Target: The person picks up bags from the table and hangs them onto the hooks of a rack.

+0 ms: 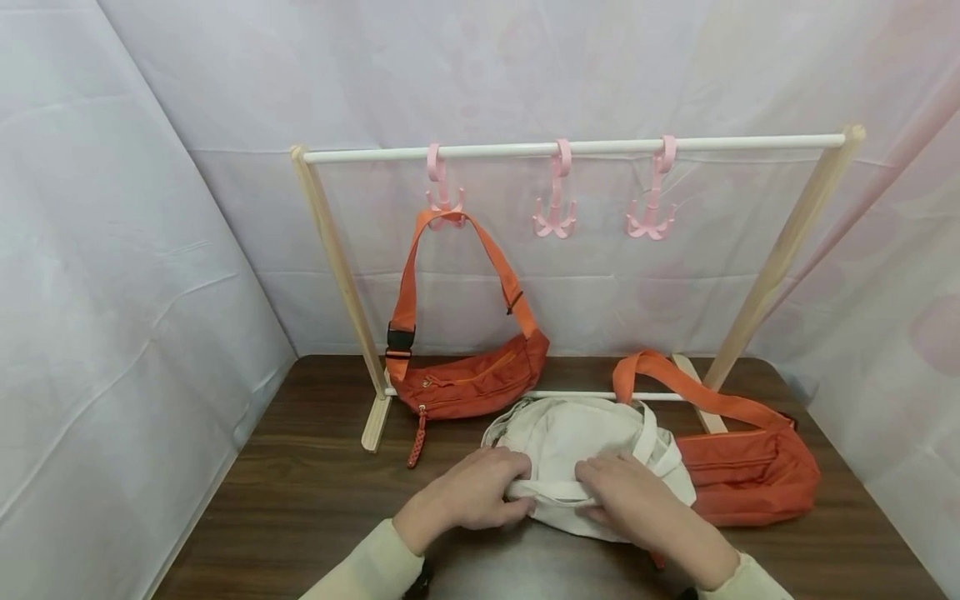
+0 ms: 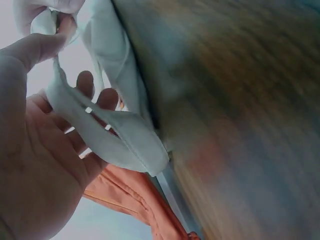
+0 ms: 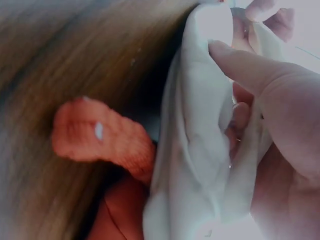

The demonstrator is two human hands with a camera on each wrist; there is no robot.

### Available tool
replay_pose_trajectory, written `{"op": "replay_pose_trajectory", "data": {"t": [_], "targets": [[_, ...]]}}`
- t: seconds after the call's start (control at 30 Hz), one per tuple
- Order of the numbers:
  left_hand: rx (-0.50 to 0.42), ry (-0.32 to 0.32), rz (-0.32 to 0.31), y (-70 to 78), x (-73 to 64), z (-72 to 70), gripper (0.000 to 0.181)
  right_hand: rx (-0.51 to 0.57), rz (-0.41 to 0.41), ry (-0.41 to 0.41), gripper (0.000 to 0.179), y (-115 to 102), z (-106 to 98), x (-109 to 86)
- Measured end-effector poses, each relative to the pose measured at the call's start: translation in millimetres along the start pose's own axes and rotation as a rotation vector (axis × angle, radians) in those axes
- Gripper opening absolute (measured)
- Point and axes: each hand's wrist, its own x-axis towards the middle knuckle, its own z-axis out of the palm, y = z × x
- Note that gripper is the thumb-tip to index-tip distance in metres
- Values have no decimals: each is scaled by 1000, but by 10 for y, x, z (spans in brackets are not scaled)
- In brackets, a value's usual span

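Note:
A cream cloth bag [image 1: 577, 433] lies on the dark wooden table, in front of the rack. My left hand [image 1: 476, 493] pinches the bag's near edge on its left side. A fabric strap [image 2: 120, 135] loops across the fingers in the left wrist view. Gripping the same edge a little to the right is my right hand [image 1: 637, 500], its thumb [image 3: 240, 62] pressed on the cloth. An orange waist bag [image 1: 742, 479] lies partly behind the cream bag on the right. Another orange waist bag [image 1: 476, 383] hangs by its strap from the left pink hook [image 1: 444, 196].
A rack with a white rod [image 1: 495, 152] and wooden legs [image 1: 783, 258] stands at the back of the table [image 1: 300, 500]. Two more pink hooks, a middle one [image 1: 555, 200] and a right one [image 1: 652, 204], hang bare. Pale curtains [image 1: 135, 292] surround the table.

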Motion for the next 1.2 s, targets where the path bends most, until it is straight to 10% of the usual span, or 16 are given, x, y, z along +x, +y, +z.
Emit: {"op": "replay_pose_trajectory", "data": {"t": [0.6, 1.2], "targets": [[-116, 147, -47, 133, -3, -295, 21, 149, 65, 158, 34, 162, -583, -90], [-91, 364, -16, 119, 93, -658, 26, 69, -179, 404, 31, 314, -865, 126]]}}
